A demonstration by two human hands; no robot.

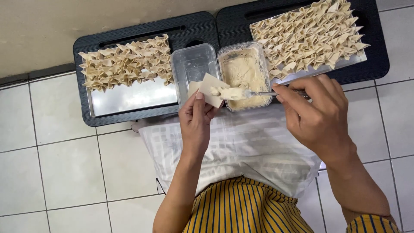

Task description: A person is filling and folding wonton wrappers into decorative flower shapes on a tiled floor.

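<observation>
A: The left hand (196,123) is cupping a square dumpling wrapper (211,89) at the centre of the frame, and the right hand (317,114) is bringing in a fork (258,93) carrying a lump of pale filling (228,92).

B: The risk I'm watching: that lump is sitting near the wrapper's edge, so it could be sliding off onto the white cloth (241,142) below if the fork tilts.

A: And the wrapper is looking thin; a hard scrape from the tines could be tearing it.

B: How are the fingers doing?

A: The left fingers are curling close together under the wrapper, thumb pressing on top. The right fingers are pinching shut on the fork handle.

B: The filling tub (243,73) is waiting just above, between the two trays of folded dumplings (125,64).
</observation>
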